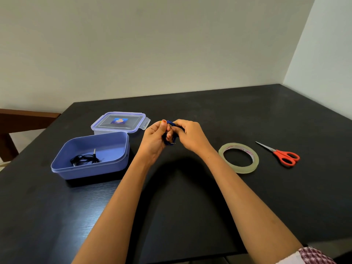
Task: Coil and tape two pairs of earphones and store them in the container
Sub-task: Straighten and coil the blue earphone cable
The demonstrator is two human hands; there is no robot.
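- Head view: a person's left hand (155, 137) and right hand (187, 135) meet above a black table (190, 197), fingers of both closed around blue earphones (169, 130) wound into a small bundle; the metal plug tip pokes out below the fingers.
- Left of the hands, an open blue container (91, 155) holds black earphones (83, 160), coiled, plug pointing up.
- Just behind it lies the clear lid (119, 121), blue-rimmed, with a dark blue sticker whose print is too small to read.
- Right of the hands, a tape roll (238, 158) lies flat; red lettering runs round its inner core, not legible.
- Further right, orange-handled scissors (280, 153) lie closed, blades pointing toward the wall.
- A patterned sleeve (314, 255) shows at the lower right corner.
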